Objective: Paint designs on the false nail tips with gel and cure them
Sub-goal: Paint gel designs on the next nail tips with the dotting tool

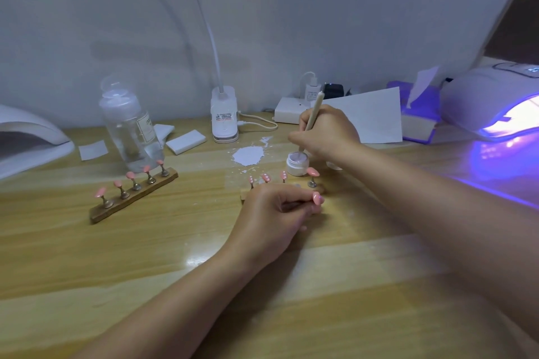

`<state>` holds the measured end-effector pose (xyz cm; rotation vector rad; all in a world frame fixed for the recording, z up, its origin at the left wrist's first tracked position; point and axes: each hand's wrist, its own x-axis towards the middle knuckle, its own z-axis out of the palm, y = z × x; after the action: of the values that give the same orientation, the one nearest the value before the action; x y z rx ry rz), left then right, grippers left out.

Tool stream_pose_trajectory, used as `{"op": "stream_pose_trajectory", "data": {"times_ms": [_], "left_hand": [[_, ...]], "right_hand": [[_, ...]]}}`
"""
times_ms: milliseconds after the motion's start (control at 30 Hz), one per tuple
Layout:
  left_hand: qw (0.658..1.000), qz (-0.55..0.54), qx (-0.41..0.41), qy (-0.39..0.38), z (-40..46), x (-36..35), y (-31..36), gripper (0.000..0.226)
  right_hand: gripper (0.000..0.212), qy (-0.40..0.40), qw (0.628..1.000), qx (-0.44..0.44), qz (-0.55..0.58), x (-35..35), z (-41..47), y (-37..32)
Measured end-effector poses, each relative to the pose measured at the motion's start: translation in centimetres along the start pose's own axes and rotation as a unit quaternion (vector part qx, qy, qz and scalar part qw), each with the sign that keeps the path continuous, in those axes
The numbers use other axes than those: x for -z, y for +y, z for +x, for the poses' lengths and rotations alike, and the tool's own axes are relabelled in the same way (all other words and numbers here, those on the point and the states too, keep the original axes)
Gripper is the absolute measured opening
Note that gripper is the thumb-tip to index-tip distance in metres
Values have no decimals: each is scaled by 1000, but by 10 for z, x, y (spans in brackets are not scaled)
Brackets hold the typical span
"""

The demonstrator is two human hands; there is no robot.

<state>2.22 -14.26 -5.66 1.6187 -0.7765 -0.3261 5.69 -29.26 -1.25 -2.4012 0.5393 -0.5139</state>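
Beige brush (311, 114) in right hand (326, 132), tip in gel jar (298, 164).

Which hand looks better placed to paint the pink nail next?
The right hand. It already grips the brush, whose tip is dipped in the open gel jar. The left hand pinches a pink nail tip close by, so it likely only steadies it.

Home nail-art desk; wooden table (87, 256), lit curing lamp (493, 102), nail-tip stand (132, 198)
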Motion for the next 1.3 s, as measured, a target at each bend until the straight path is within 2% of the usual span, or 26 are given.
{"op": "stream_pose_trajectory", "data": {"times_ms": [567, 667, 733, 833, 1000, 1167, 1300], "left_hand": [[1000, 27, -7, 5, 0, 0, 0, 11], [999, 29, -18, 11, 0, 1, 0, 9], [999, 25, -20, 11, 0, 1, 0, 10], [1000, 20, -16, 6, 0, 1, -1, 12], [1000, 19, -21, 10, 0, 2, -3, 14], [997, 60, -43, -4, -1, 3, -1, 15], [997, 77, -32, 1, 0, 5, -1, 17]], "right_hand": [[28, -8, 1000, 10, 29, 0, -9, 2], [35, 63, 989, 16, 134, 6, -17, 1], [35, 96, 961, -5, 261, 11, -29, 0], [33, 87, 912, -30, 400, 13, -57, 3], [33, 82, 887, -21, 454, 11, -95, 14], [45, 64, 881, -4, 469, 4, -98, 12], [41, 63, 871, -13, 487, 0, -97, 15]]}}
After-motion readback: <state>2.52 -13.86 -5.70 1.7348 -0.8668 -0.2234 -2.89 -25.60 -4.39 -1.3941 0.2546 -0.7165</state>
